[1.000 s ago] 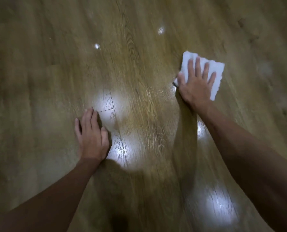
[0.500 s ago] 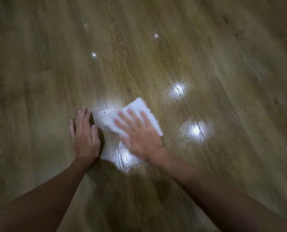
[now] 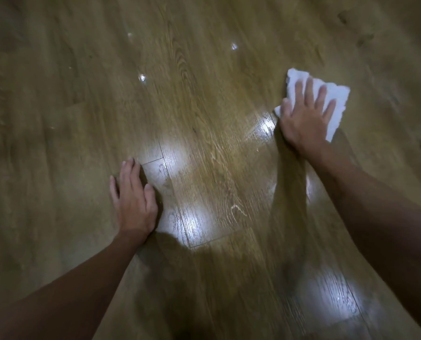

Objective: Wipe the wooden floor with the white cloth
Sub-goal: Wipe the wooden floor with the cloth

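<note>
A folded white cloth [image 3: 337, 94] lies flat on the wooden floor [image 3: 204, 106] at the upper right. My right hand [image 3: 305, 116] presses on it with spread, straight fingers, covering its near left part. My left hand [image 3: 133, 200] rests palm down on the bare planks at the lower left, fingers together and straight, holding nothing. Both forearms reach in from the bottom corners.
Glossy brown planks fill the whole view, with bright light reflections between the hands and at the lower right [image 3: 332, 298]. Small bright specks [image 3: 142, 78] show farther up the floor. Dark shadows of my arms lie on the boards.
My right hand slid the cloth from the far right to beside my left hand, then back out to the upper right. The left hand stayed planted.
</note>
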